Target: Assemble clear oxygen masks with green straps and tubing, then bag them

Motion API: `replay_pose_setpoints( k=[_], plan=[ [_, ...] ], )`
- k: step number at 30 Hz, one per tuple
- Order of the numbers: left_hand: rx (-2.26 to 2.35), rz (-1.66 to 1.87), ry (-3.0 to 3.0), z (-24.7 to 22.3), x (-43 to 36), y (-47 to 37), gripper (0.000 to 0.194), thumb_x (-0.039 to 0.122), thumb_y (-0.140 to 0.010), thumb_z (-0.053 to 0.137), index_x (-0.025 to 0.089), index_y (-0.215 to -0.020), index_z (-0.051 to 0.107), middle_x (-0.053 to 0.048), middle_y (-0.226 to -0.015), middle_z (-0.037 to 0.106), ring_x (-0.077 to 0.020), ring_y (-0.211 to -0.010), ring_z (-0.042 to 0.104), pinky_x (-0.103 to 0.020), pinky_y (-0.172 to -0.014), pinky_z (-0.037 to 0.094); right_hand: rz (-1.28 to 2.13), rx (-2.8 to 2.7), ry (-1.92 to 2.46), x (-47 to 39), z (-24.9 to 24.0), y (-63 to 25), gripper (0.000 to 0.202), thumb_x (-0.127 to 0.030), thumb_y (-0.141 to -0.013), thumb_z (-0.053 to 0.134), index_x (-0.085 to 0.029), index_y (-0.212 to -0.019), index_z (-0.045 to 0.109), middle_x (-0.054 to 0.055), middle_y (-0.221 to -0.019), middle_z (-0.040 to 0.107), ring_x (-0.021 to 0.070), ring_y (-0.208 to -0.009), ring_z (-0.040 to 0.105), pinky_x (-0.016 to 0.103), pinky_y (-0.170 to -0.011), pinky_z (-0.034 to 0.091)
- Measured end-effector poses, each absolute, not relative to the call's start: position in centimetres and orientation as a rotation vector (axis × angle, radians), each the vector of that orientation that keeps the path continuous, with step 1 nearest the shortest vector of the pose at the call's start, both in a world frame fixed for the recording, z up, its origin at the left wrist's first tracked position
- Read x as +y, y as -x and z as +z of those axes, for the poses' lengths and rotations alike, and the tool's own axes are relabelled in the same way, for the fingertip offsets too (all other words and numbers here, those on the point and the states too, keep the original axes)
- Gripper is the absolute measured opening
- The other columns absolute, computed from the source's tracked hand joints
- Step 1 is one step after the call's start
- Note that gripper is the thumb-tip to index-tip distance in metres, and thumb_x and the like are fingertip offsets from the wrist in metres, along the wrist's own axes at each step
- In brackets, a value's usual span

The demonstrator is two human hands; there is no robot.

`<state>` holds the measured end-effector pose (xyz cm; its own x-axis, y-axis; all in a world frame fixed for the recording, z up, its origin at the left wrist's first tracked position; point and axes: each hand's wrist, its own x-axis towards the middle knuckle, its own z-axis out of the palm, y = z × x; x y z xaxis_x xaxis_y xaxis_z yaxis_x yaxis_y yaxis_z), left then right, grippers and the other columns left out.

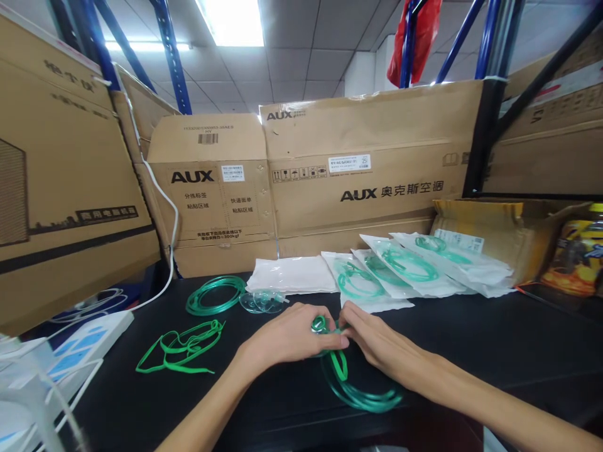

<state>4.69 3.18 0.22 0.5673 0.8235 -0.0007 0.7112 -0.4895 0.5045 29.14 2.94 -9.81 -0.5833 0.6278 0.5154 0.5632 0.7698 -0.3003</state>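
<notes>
Both my hands meet over the middle of the black table (494,345). My left hand (292,336) and my right hand (372,336) pinch the same coil of green tubing (358,392), which loops out below my fingers toward me. A small green part (319,324) shows between my fingertips. A second green tubing coil (215,294) lies beyond my left hand. A clear plastic mask piece (261,301) rests beside it. Loose green elastic straps (181,348) lie to the left.
A row of sealed white pouches with green tubing (409,267) leans at the back right, with a flat white bag (292,275) beside them. Cardboard boxes (358,169) wall the back and left. A white power strip (89,336) sits at the left edge, an open carton (499,229) at the right.
</notes>
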Motion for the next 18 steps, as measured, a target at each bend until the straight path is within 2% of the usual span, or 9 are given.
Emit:
replay_pose_setpoints(
  k=[4, 7, 10, 15, 18],
  plan=[
    [1.358, 0.38, -2.348, -0.7, 1.9, -5.1, 0.028, 0.054, -0.087, 0.061, 0.027, -0.09, 0.068, -0.001, -0.092, 0.074, -0.0261, -0.094, 0.066, -0.031, -0.074, 0.042, 0.182, -2.417, 0.911, 2.5, -8.3, -28.0, 0.023, -0.007, -0.093, 0.043, -0.022, -0.107, 0.053, 0.003, -0.101, 0.058, 0.0152, -0.085, 0.054, 0.026, -0.079, 0.047],
    [1.377, 0.41, -2.341, -1.3, 1.0, -5.1, 0.018, 0.043, -0.089, 0.058, 0.026, -0.09, 0.065, -0.002, -0.097, 0.073, -0.0269, -0.098, 0.066, -0.032, -0.078, 0.043, 0.235, -2.428, 0.86, 2.5, -7.5, -27.3, 0.021, -0.002, -0.089, 0.041, -0.021, -0.093, 0.05, 0.0, -0.09, 0.054, 0.013, -0.077, 0.048, 0.024, -0.071, 0.041],
    [1.406, 0.453, -2.383, -1.9, 0.1, -4.8, 0.014, 0.039, -0.09, 0.057, 0.026, -0.092, 0.062, -0.002, -0.1, 0.071, -0.0274, -0.101, 0.065, -0.034, -0.081, 0.043, 0.328, -2.439, 0.792, 2.7, -7.3, -27.0, 0.027, 0.001, -0.086, 0.039, -0.02, -0.094, 0.053, -0.001, -0.088, 0.056, 0.0127, -0.076, 0.048, 0.023, -0.071, 0.04],
    [1.506, 0.472, -2.54, -2.7, -1.5, -4.4, 0.011, 0.035, -0.096, 0.051, 0.025, -0.093, 0.055, -0.002, -0.1, 0.067, -0.026, -0.089, 0.066, -0.035, -0.074, 0.042, 0.328, -2.513, 0.738, 3.0, -7.1, -26.5, 0.03, 0.002, -0.085, 0.04, -0.021, -0.096, 0.057, 0.0, -0.086, 0.057, 0.0138, -0.076, 0.051, 0.024, -0.072, 0.041],
    [1.552, 0.486, -2.647, -3.6, -2.2, -4.5, 0.008, 0.03, -0.098, 0.049, 0.025, -0.098, 0.054, -0.004, -0.106, 0.066, -0.0265, -0.092, 0.067, -0.035, -0.073, 0.043, 0.304, -2.563, 0.696, 3.0, -7.0, -26.1, 0.031, 0.002, -0.086, 0.041, -0.02, -0.099, 0.059, 0.002, -0.089, 0.059, 0.0144, -0.077, 0.052, 0.024, -0.072, 0.042]
  ],
)
